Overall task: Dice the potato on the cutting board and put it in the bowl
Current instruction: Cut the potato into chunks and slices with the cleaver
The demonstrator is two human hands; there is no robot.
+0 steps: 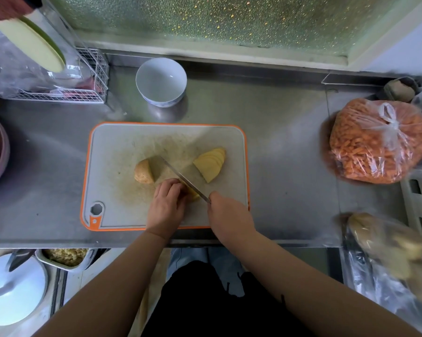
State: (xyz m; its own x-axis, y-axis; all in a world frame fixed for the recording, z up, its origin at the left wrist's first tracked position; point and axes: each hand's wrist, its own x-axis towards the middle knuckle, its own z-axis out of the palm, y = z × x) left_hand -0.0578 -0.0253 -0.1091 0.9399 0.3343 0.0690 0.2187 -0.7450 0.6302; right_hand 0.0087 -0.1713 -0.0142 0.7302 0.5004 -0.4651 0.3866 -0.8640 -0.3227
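While my left hand (167, 205) clamps curled fingers on the yellow potato piece (191, 192) near-centre on the orange-rimmed grey cutting board (112, 152), my right hand (225, 215) grips the steel knife (180, 177), blade slanting far-left across it.

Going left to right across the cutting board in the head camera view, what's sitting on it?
Left to right on the orange-rimmed grey cutting board: brown-skinned uncut potato chunk, left hand holding the potato piece being cut, steel knife blade, right hand gripping the knife, fanned stack of pale yellow potato slices.
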